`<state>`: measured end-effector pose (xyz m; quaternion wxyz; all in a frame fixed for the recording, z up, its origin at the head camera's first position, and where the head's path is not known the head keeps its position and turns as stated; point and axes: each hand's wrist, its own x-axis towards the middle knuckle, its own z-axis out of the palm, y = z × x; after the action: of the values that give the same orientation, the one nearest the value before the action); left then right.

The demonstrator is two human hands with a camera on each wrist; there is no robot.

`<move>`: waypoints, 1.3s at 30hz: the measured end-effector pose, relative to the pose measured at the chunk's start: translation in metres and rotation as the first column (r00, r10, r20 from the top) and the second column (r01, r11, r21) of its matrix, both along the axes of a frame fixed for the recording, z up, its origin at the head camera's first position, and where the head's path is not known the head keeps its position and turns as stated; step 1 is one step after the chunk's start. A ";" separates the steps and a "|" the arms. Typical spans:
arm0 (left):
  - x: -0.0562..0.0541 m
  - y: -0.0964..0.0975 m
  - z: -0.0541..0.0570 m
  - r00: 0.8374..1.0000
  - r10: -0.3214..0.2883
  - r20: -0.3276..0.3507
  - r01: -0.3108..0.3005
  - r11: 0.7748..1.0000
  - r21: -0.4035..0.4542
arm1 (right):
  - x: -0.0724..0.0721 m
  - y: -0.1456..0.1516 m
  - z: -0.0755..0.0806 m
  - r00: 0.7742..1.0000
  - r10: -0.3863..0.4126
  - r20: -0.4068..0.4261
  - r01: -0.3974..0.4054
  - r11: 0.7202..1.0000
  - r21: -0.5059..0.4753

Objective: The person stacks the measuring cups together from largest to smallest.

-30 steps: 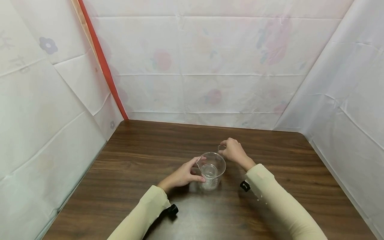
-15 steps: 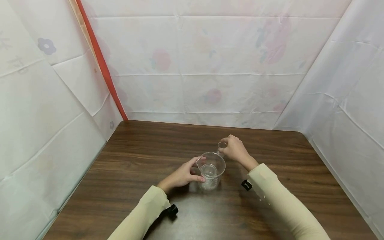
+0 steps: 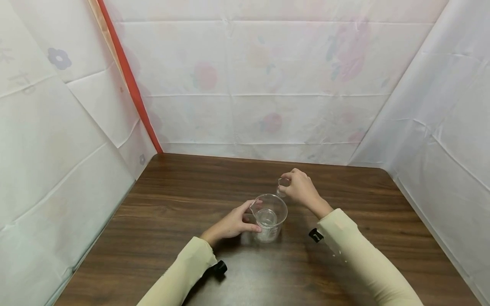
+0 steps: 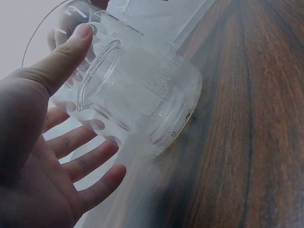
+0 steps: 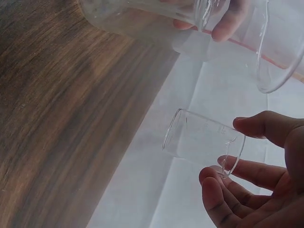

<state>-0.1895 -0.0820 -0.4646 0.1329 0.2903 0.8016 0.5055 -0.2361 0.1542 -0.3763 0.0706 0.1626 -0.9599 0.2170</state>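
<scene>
My left hand (image 3: 233, 223) holds the side of a large clear glass beaker (image 3: 283, 210), thumb near, fingers round the far side. The beaker stands upright on the table. In the left wrist view, a smaller glass vessel (image 4: 102, 71) with its own rim sits inside the large beaker (image 4: 190, 90). Just beyond the large beaker, my right hand (image 3: 304, 189) pinches a small clear beaker (image 3: 281, 192) near its rim. In the right wrist view that small beaker (image 5: 202, 137) hangs between thumb and fingertips, with nothing visible inside.
The dark wood-grain table (image 3: 172, 191) spreads around both hands. White patterned sheets (image 3: 245, 85) hang behind it and at both sides, with a red strip (image 3: 130, 80) at the left corner. Black wrist cameras (image 3: 315, 235) sit under the sleeves.
My right hand has moved slightly away and to the right, and more of the small beaker shows beyond the large one. The left hand and large beaker have stayed in place.
</scene>
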 end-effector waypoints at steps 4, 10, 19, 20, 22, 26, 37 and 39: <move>0.000 0.000 0.000 1.000 0.000 -0.003 0.000 1.000 0.009 | 0.002 0.001 0.002 1.000 0.001 -0.019 -0.002 1.000 -0.007; 0.001 0.000 0.000 1.000 -0.002 -0.013 0.002 1.000 0.007 | 0.004 0.001 0.006 1.000 0.004 -0.021 -0.004 1.000 -0.028; -0.002 0.000 0.001 1.000 0.017 -0.026 -0.017 1.000 0.009 | 0.007 0.003 0.018 0.999 0.016 -0.037 -0.017 0.999 -0.035; -0.002 0.000 0.001 1.000 0.018 -0.025 -0.018 1.000 0.006 | 0.008 0.004 0.019 0.999 0.016 -0.038 -0.017 0.999 -0.039; -0.003 0.000 0.001 1.000 0.019 -0.020 -0.019 1.000 -0.001 | 0.009 0.004 0.021 0.999 0.020 -0.039 -0.022 0.999 -0.047; -0.003 0.000 0.001 1.000 0.016 -0.013 -0.016 1.000 -0.009 | 0.012 0.003 0.024 0.998 0.031 -0.048 -0.034 0.997 -0.063; -0.002 0.001 -0.003 1.000 0.016 -0.004 -0.016 1.000 -0.008 | 0.019 0.000 0.029 0.997 0.048 -0.065 -0.053 0.996 -0.072; -0.002 0.001 -0.004 1.000 0.016 -0.002 -0.016 1.000 -0.005 | 0.021 0.000 0.029 0.996 0.050 -0.070 -0.056 0.996 -0.074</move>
<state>-0.1915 -0.0813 -0.4687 0.1286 0.2841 0.8052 0.5043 -0.2153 0.1543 -0.3472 0.1037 0.1925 -0.9434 0.2496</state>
